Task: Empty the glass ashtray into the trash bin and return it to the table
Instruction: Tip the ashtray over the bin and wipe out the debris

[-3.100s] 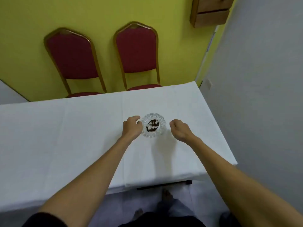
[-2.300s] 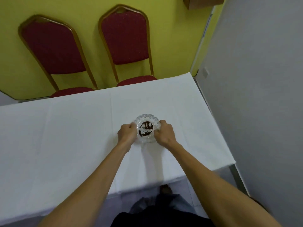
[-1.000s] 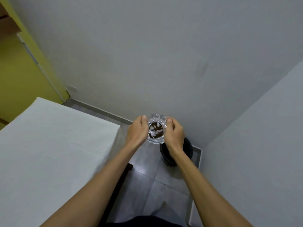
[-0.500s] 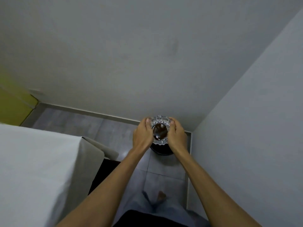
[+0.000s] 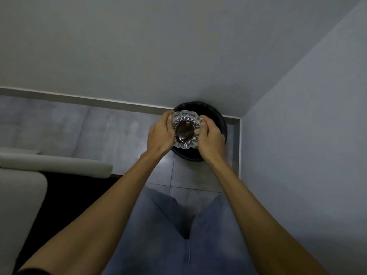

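The glass ashtray now sits directly over the mouth of the black trash bin, where half a second ago it only overlapped the bin's near rim and a second ago it was still short of it, out over the floor tiles. So the carry is done and you're in dump position. It's still upright and level, and the dark ash and butts are still in the bowl, so nothing has been emptied yet. Your left hand cups its left side and your right hand its right, same two-sided hold as before. On both hands the fingers are curled in close and pressed to the scalloped rim, thumbs on the near edge, with no gap showing between skin and glass; the fingertips under the base are hidden, so I can't tell how far they wrap. The bin stands on the floor in the corner where the two grey walls meet, tight against the skirting. The white-clothed tabletop has slid to the lower left, with only its corner in view, well apart from the bin, so the return leg will be a turn back to it. The next call, I'd judge, is a tip forward over the opening; keep the hold firm, cut glass is heavy and slick.
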A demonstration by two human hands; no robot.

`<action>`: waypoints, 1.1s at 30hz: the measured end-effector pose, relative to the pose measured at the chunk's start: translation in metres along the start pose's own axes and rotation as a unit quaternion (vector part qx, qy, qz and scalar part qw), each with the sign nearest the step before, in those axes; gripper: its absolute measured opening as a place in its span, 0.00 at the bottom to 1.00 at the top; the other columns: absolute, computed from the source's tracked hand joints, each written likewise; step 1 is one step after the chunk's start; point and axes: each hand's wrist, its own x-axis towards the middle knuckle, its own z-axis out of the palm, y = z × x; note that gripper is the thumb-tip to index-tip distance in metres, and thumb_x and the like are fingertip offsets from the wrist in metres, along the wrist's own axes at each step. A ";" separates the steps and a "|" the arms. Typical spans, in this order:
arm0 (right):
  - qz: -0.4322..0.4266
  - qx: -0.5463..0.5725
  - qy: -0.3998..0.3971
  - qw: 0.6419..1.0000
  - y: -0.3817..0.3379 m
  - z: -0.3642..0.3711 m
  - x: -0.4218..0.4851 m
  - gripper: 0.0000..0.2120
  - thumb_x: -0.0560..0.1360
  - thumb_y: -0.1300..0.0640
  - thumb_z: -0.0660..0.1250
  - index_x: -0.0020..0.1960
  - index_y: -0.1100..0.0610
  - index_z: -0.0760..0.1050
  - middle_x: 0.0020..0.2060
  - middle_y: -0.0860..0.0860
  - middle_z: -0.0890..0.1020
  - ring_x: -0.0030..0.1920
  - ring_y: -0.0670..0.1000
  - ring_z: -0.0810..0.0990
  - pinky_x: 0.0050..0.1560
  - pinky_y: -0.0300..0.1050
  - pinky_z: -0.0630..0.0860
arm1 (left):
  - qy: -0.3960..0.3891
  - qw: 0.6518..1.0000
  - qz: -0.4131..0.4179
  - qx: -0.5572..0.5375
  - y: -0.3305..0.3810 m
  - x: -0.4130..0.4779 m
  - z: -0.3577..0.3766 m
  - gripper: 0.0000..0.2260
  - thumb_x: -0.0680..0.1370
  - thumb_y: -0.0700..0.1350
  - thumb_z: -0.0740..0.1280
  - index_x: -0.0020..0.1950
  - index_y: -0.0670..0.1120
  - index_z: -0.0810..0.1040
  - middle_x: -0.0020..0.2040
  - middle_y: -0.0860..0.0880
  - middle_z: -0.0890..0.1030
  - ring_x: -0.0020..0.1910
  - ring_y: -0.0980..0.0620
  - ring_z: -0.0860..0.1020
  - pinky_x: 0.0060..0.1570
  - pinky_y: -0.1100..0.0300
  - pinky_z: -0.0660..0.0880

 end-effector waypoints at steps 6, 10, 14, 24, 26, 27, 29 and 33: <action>-0.042 -0.013 0.010 0.999 0.090 0.069 0.054 0.16 0.84 0.54 0.55 0.67 0.54 0.76 0.55 0.50 0.84 0.53 0.49 0.82 0.53 0.39 0.74 | 0.004 1.000 -0.005 0.000 -0.091 0.051 0.079 0.16 0.86 0.47 0.53 0.68 0.47 0.74 0.60 0.45 0.83 0.58 0.44 0.80 0.51 0.61 0.71; -0.067 -0.022 -0.002 0.998 0.139 0.099 0.084 0.17 0.85 0.55 0.53 0.68 0.54 0.74 0.52 0.47 0.81 0.50 0.44 0.79 0.46 0.31 0.71 | 0.007 1.000 0.013 -0.020 -0.132 0.079 0.121 0.16 0.85 0.48 0.54 0.67 0.48 0.76 0.56 0.45 0.84 0.55 0.44 0.81 0.52 0.58 0.73; -0.136 -0.136 -0.012 0.981 0.175 0.106 0.092 0.19 0.84 0.53 0.54 0.74 0.52 0.68 0.60 0.53 0.76 0.53 0.51 0.78 0.53 0.46 0.76 | 0.005 1.000 0.018 -0.024 -0.154 0.095 0.140 0.15 0.85 0.47 0.54 0.66 0.47 0.76 0.56 0.45 0.83 0.55 0.44 0.81 0.53 0.57 0.73; -0.329 -0.200 0.071 0.920 0.190 0.104 0.092 0.14 0.75 0.60 0.72 0.59 0.58 0.79 0.63 0.55 0.75 0.53 0.53 0.79 0.44 0.46 0.81 | -0.024 0.994 -0.033 -0.104 -0.150 0.113 0.134 0.15 0.84 0.51 0.55 0.55 0.47 0.80 0.41 0.47 0.81 0.39 0.46 0.81 0.42 0.50 0.81; -0.359 -0.190 0.070 0.911 0.195 0.105 0.096 0.11 0.75 0.61 0.71 0.58 0.60 0.81 0.59 0.55 0.79 0.53 0.55 0.79 0.48 0.48 0.80 | -0.023 0.993 -0.049 -0.108 -0.151 0.113 0.133 0.17 0.83 0.52 0.56 0.50 0.45 0.81 0.33 0.49 0.77 0.29 0.49 0.77 0.36 0.56 0.75; -0.371 -0.192 0.066 0.906 0.196 0.106 0.097 0.12 0.76 0.60 0.71 0.58 0.60 0.81 0.56 0.55 0.80 0.52 0.55 0.79 0.49 0.48 0.80 | -0.013 0.993 -0.052 -0.101 -0.152 0.114 0.133 0.18 0.83 0.53 0.56 0.49 0.45 0.81 0.32 0.50 0.77 0.29 0.49 0.77 0.37 0.57 0.74; -0.384 -0.192 0.067 0.901 0.195 0.108 0.097 0.13 0.77 0.57 0.69 0.60 0.61 0.80 0.52 0.55 0.81 0.49 0.54 0.79 0.49 0.44 0.77 | 0.025 0.996 -0.046 -0.074 -0.157 0.117 0.135 0.20 0.82 0.54 0.55 0.45 0.44 0.82 0.33 0.49 0.79 0.35 0.48 0.78 0.41 0.56 0.73; -0.265 -0.054 0.050 0.962 0.188 0.117 0.097 0.10 0.79 0.54 0.67 0.57 0.56 0.79 0.47 0.51 0.81 0.45 0.51 0.79 0.48 0.44 0.77 | 0.160 0.986 -0.010 0.035 -0.169 0.117 0.148 0.18 0.82 0.50 0.54 0.54 0.43 0.81 0.54 0.43 0.81 0.57 0.43 0.76 0.56 0.49 0.70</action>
